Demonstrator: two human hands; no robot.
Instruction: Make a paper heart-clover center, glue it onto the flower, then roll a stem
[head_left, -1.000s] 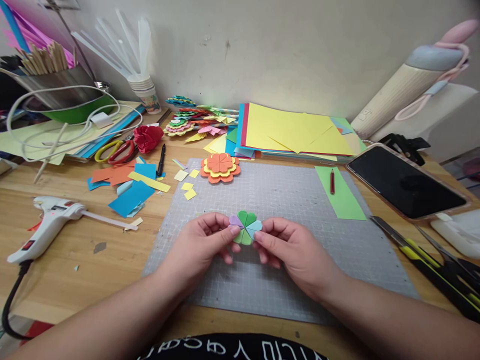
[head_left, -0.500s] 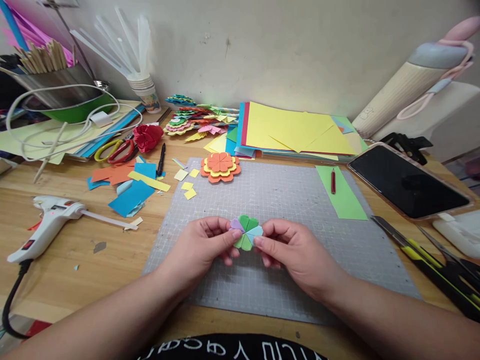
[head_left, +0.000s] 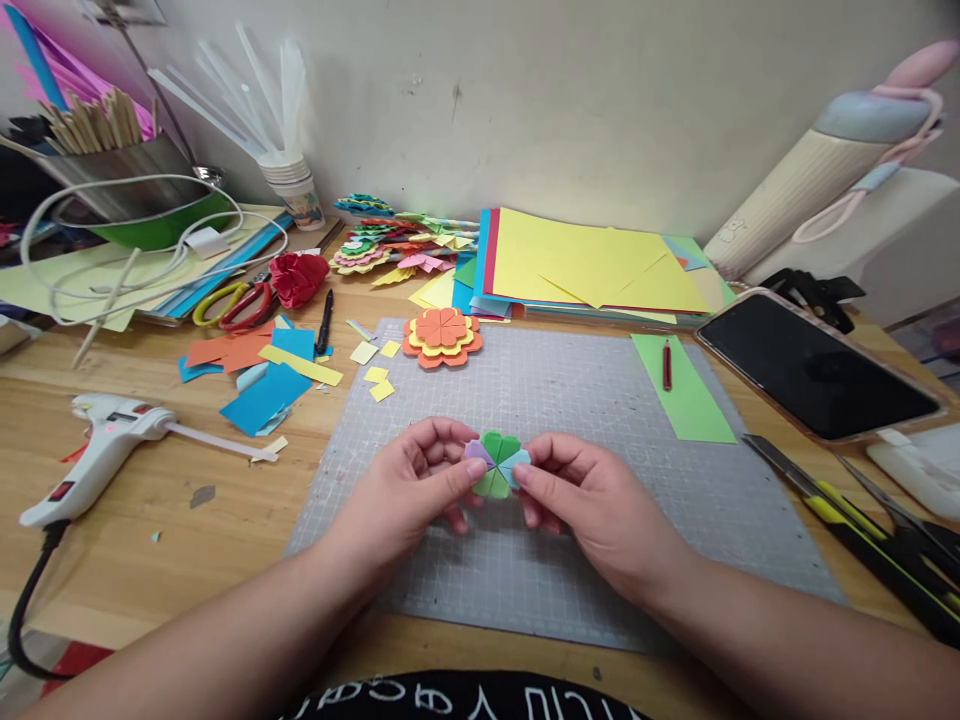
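A small paper flower [head_left: 495, 481] with green, purple and light blue petals is held up over the grey cutting mat [head_left: 585, 400]. My left hand [head_left: 420, 480] pinches its purple petal between thumb and fingers. On the other side, my right hand [head_left: 585, 485] grips the light blue petal the same way. Beyond the hands, a layered orange and yellow paper flower [head_left: 441, 337] lies at the mat's back edge. Small yellow paper squares [head_left: 381, 390] are scattered to its left.
At left lie a white glue gun [head_left: 105, 450] and blue paper scraps [head_left: 266, 398]. Stacked coloured paper [head_left: 600, 260] is at the back. A green strip [head_left: 690, 400] bears a red pencil [head_left: 667, 365]. A phone [head_left: 817, 365], utility knife [head_left: 847, 530] and scissors [head_left: 900, 510] sit at right.
The view has shifted slightly. Both hands keep their hold on the paper flower, and the left fingers have moved a little at its edge.
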